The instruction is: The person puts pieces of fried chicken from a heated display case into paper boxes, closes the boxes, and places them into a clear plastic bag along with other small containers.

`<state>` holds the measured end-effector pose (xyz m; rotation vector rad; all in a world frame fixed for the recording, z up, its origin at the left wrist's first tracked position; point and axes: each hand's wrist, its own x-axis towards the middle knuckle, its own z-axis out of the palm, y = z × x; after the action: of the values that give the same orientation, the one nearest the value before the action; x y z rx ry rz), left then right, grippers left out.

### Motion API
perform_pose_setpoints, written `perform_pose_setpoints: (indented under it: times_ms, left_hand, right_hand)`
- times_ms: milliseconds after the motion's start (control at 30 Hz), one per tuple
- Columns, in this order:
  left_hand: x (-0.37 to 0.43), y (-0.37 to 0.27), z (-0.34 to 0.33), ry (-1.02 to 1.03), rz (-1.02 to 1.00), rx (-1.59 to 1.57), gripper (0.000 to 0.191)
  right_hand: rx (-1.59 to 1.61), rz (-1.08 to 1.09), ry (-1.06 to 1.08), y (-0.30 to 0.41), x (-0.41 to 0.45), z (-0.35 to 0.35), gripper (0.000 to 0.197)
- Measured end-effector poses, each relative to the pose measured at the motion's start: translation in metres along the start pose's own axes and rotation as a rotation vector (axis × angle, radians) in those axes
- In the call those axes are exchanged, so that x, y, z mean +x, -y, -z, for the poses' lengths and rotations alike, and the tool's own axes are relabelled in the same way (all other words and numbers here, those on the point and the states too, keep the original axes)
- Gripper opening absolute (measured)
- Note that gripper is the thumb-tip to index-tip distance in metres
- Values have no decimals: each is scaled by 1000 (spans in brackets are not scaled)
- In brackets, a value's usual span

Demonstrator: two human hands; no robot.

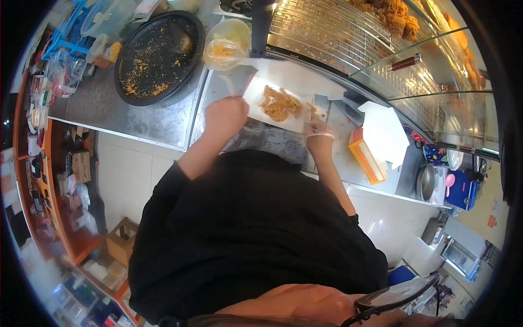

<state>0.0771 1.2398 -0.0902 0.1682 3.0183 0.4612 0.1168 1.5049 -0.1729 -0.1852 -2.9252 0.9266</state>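
Observation:
An open white paperboard food box [255, 110] lies on the metal counter before me, with pieces of fried chicken [280, 104] inside it. My left hand [226, 116] is closed at the box's left edge, blurred; whether it pinches the wall is unclear. At the box's right side is my right hand [320, 126], in what looks like a thin clear glove, with its fingers around a piece of fried chicken [311, 111]. A second open box, orange and white [367, 155], stands to the right on the counter.
A round black pan [159, 57] with crumbs sits at the upper left. Beside it stands a translucent plastic tub [227, 43]. A glass display warmer with wire racks [318, 30] and fried chicken borders the counter's far side. A metal bowl [426, 182] is at the right end.

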Motion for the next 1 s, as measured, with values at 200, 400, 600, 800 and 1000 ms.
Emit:
perform_pose_setpoints:
  times_ms: [200, 400, 600, 800, 1000]
  left_hand:
    - [-28, 68, 19, -40, 195, 128, 34]
    - [-60, 108, 12, -91, 361, 58, 37]
    - [-70, 137, -16, -46, 429, -29, 40]
    - [-74, 146, -4, -23, 416, -92, 42]
    - [-90, 174, 31, -21, 423, -100, 45]
  right_hand:
    - [203, -33, 148, 18, 12, 35, 27]
    - [-459, 293, -297, 28, 20, 110, 29]
    - [-929, -34, 214, 10, -14, 155, 40]
    - [-797, -296, 95, -56, -48, 105, 22]
    - [-649, -24, -91, -12, -61, 87, 22]
